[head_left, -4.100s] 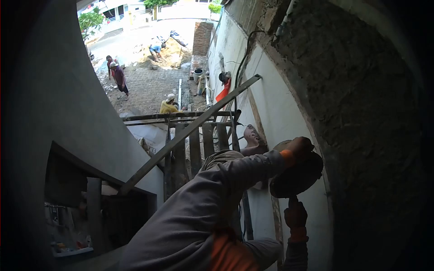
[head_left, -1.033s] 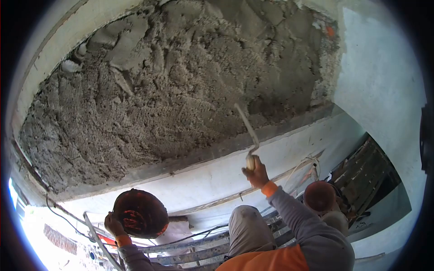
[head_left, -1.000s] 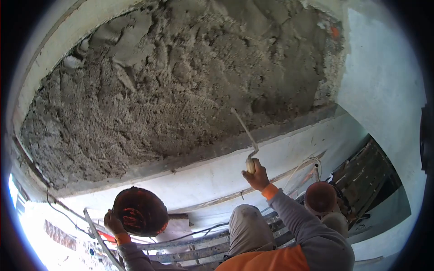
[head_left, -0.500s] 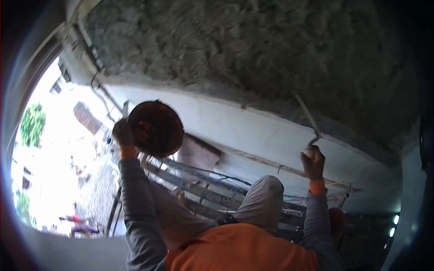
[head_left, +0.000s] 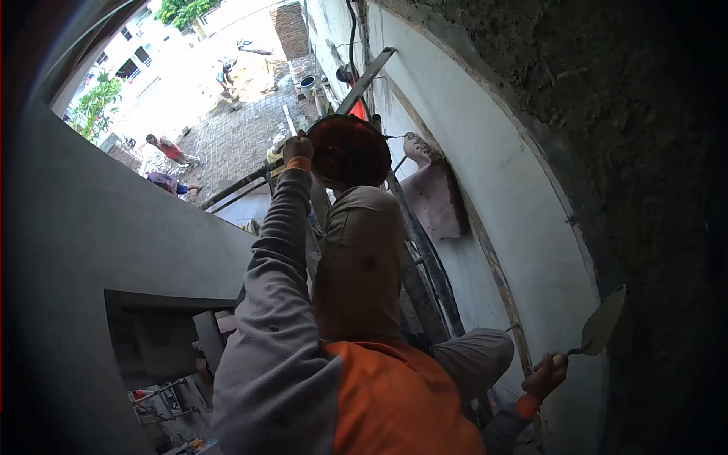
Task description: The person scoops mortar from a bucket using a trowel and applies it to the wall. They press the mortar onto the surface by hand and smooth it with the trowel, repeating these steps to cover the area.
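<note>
One trowel (head_left: 603, 322), handle inside right grip (head_left: 544, 375).

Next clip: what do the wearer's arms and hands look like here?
Long grey sleeves, loose and creased, cover both arms. Each ends in a bright orange cuff at the wrist, next to the left hand and the right hand. The vest over the torso is the same orange. Whether the hands are gloved is too small to tell.

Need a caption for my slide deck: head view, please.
On scaffolding, left hand holds a round pan, right hand a trowel beside the wall.
</note>
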The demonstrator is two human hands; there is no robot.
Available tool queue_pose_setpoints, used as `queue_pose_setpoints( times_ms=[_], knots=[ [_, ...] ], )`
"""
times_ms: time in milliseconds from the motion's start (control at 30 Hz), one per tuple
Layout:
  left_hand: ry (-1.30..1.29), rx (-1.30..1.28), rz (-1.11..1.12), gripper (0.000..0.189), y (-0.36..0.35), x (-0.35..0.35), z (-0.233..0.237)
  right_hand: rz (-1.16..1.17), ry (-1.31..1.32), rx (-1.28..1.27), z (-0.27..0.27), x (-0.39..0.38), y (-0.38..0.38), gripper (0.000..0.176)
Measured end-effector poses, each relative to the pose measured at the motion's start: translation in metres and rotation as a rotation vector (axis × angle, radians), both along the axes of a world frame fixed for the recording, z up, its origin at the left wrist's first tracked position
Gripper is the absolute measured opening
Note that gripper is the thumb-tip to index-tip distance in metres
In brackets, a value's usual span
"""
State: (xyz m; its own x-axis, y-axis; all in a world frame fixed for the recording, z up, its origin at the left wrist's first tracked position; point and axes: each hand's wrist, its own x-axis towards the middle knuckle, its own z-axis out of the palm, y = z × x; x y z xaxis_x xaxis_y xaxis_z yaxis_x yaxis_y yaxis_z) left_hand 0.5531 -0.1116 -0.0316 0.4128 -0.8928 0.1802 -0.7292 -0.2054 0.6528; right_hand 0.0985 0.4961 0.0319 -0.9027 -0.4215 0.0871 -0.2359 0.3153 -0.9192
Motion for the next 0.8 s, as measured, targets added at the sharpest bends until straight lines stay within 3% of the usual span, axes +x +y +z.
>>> queue_pose_setpoints(
  times_ms=[67, 133, 167, 233, 267, 300, 367, 400, 467, 567, 667, 700, 800],
  knots=[
    [-0.039, -0.027, 0.101, 0.039, 0.024, 0.019, -0.019, -0.008, 0.000, 0.027, -0.001, 0.004, -0.008, 0.015],
    [-0.285, 0.007, 0.000, 0.028, -0.009, 0.083, -0.124, -0.013, -0.038, 0.052, -0.005, 0.007, -0.017, 0.014],
    [-0.569, -0.182, -0.029, 0.020, 0.001, 0.092, -0.144, -0.011, -0.071, 0.045, -0.010, 0.008, -0.022, 0.014],
    [-0.491, 0.100, -0.040, 0.021, 0.027, 0.097, -0.148, 0.015, -0.135, 0.034, -0.019, 0.009, -0.032, 0.013],
    [-0.068, 0.116, 0.291, 0.021, 0.029, 0.091, -0.151, 0.036, -0.151, 0.038, -0.023, 0.011, -0.039, 0.013],
    [-0.158, -0.018, 0.309, 0.022, 0.022, 0.111, -0.205, 0.059, -0.168, 0.041, -0.025, 0.016, -0.047, 0.013],
    [0.296, 0.229, 0.311, 0.045, 0.044, 0.105, -0.178, 0.132, -0.219, 0.034, -0.039, 0.012, -0.051, 0.013],
    [0.283, 0.242, 0.261, 0.045, 0.044, 0.111, -0.191, 0.162, -0.217, 0.040, -0.040, 0.014, -0.060, 0.013],
    [0.378, 0.049, 0.512, 0.027, 0.040, 0.102, -0.212, 0.203, -0.207, 0.046, -0.035, 0.029, -0.072, 0.013],
    [0.500, 0.071, 0.394, 0.033, 0.049, 0.113, -0.235, 0.224, -0.223, 0.069, -0.033, 0.044, -0.087, 0.013],
    [0.748, 0.126, 0.460, 0.035, 0.052, 0.120, -0.245, 0.213, -0.301, 0.041, -0.043, 0.054, -0.095, 0.011],
    [0.806, 0.252, 0.376, 0.044, 0.060, 0.122, -0.229, 0.211, -0.327, 0.042, -0.045, 0.059, -0.099, 0.011],
    [0.718, 0.379, 0.432, 0.059, 0.088, 0.093, -0.156, 0.257, -0.394, 0.052, -0.053, 0.067, -0.102, 0.010]
  ],
)
